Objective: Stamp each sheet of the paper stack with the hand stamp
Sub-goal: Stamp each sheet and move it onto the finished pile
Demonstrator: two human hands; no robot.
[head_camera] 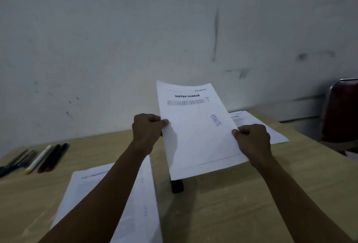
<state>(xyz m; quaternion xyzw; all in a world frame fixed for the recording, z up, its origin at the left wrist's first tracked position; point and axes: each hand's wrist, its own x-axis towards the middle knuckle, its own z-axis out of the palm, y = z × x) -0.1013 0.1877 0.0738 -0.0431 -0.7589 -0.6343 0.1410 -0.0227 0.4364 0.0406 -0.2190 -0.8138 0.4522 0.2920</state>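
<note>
Holding a stamped sheet (197,134) up off the desk (251,194), both hands on it, tilted toward the camera. Header reads "DAFTAR GAMBAR"; a blue stamp mark (215,120) runs sideways near its right edge, so this one looks done. A second edge shows along the bottom, so it may be more than one sheet; can't tell.

Progress, as a judgement: partway. One pile of paper (139,204) lies on the desk near-left under the left forearm, another pile (257,126) far-right behind the right hand. Which is stamped and which is pending can't be read from here. Likely the held sheet goes to the done pile next.

Hand stamp (177,185): probably the dark block on the desk just below the sheet's lower edge, mostly hidden, untouched.

Left hand (148,129) pinches the left edge, thumb on top, fingers curled behind. Right hand (251,139) pinches the right edge the same way. Both forearms extended forward, roughly level.

Pens (38,158) lie in a row at far left.
</note>
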